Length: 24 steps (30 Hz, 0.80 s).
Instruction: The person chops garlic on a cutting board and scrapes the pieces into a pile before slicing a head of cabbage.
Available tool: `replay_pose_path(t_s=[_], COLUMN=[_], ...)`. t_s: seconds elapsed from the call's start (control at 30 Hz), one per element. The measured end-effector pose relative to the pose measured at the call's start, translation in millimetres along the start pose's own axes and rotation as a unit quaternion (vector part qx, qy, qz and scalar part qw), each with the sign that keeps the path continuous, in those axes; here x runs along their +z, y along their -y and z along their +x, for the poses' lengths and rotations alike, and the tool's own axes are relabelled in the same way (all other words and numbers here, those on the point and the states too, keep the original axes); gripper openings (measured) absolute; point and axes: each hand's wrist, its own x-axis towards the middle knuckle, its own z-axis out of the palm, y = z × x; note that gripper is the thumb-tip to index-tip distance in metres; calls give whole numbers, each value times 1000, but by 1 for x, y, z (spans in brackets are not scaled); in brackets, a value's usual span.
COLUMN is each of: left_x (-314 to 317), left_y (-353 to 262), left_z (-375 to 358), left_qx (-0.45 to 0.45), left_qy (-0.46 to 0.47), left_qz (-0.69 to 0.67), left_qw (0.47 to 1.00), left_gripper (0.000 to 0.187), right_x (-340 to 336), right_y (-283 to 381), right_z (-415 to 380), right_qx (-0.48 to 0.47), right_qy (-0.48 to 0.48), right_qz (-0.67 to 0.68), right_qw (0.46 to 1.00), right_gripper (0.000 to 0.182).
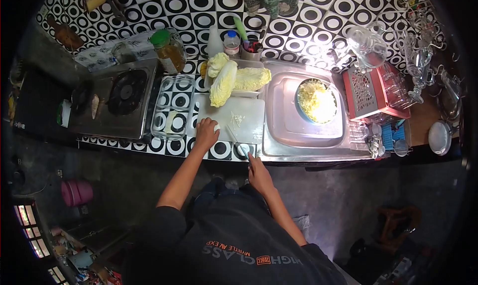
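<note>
On the white cutting board (pixel 253 116) lies a small pile of chopped white pieces (pixel 237 119). My left hand (pixel 206 134) rests at the board's lower left with its fingers closed around a small white piece (pixel 216 127). A knife (pixel 243 146) is gripped by its handle in my right hand (pixel 258 171) at the counter's front edge, its blade pointing up and left over the board. Whole napa cabbages (pixel 224 84) sit in a tray just behind the board.
Right of the board, a bowl of shredded cabbage (pixel 316 102) stands on an upturned basin (pixel 283 121) in the sink area. A clear container (pixel 173 106) and a gas stove (pixel 112 98) are to the left. Jars and bottles line the wall; a red dish rack (pixel 367 93) is at right.
</note>
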Motion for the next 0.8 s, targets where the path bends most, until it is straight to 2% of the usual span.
replay_pose_path(t_s=[0.2, 0.43, 0.67, 0.8], left_x=[3, 11, 10, 12], left_y=[17, 23, 18, 20], left_z=[0, -7, -10, -12], left_qx=[46, 83, 84, 90], left_qy=[-7, -91, -120, -115], left_qz=[-26, -84, -71, -72], left_qw=[999, 989, 987, 987], left_gripper=[23, 20, 12, 18], right_x=[20, 37, 49, 50], right_y=[29, 54, 73, 77], right_z=[6, 17, 18, 18], right_qx=[48, 85, 81, 96], right_qy=[16, 20, 6, 20], right_qz=[-18, -33, -51, -54], right_qw=[999, 996, 995, 994], right_gripper=[54, 55, 55, 53])
